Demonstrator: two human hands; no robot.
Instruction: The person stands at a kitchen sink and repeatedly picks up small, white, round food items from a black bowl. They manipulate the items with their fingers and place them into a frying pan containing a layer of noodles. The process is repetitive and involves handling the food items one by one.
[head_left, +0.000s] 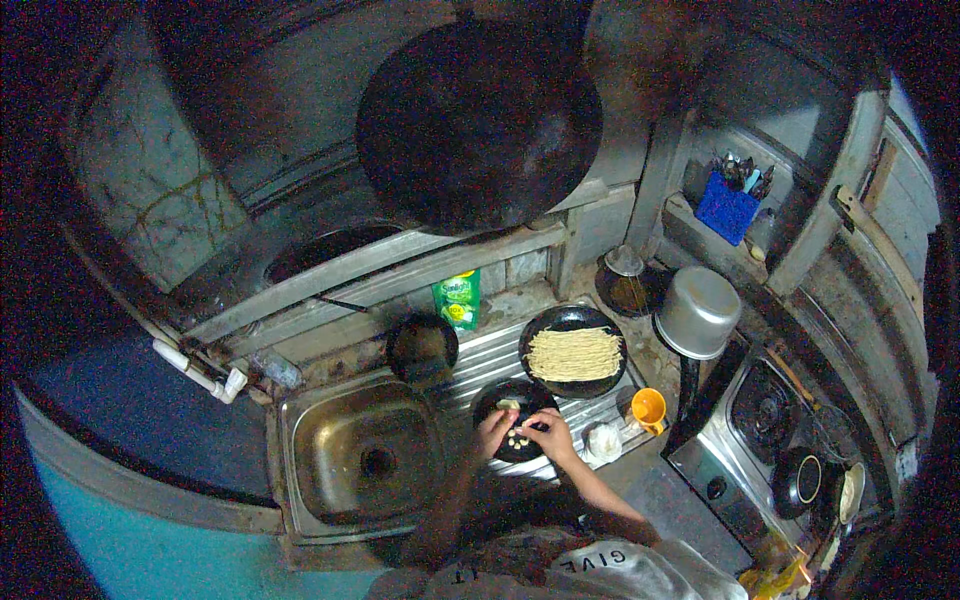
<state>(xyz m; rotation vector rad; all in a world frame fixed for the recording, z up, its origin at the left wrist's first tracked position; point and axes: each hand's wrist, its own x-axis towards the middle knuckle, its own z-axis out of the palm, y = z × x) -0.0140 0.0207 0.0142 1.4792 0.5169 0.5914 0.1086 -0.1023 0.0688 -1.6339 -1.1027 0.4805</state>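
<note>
My left hand (495, 433) is over the left side of a dark round plate (487, 397), its fingers closed on a small pale piece (508, 405), too small to identify. My right hand (549, 436) reaches over the plate's right side, fingertips bent together close to the left ones; whether they pinch something is unclear. Several small whitish pieces (517, 441) lie on the plate between the hands. Just behind, a black round tray (534, 318) bears rows of pale noodle-like strips (576, 355). A white bag or wrapped bundle (603, 442) is to the right of my right hand.
A steel sink basin (330, 480) is at left, with a dark bowl (422, 348) and green detergent pouch (457, 301) behind. An orange mug (648, 407), an aluminium pot (699, 312) and a gas stove (720, 461) are at right. A large dark round pan (480, 124) hangs beyond the counter.
</note>
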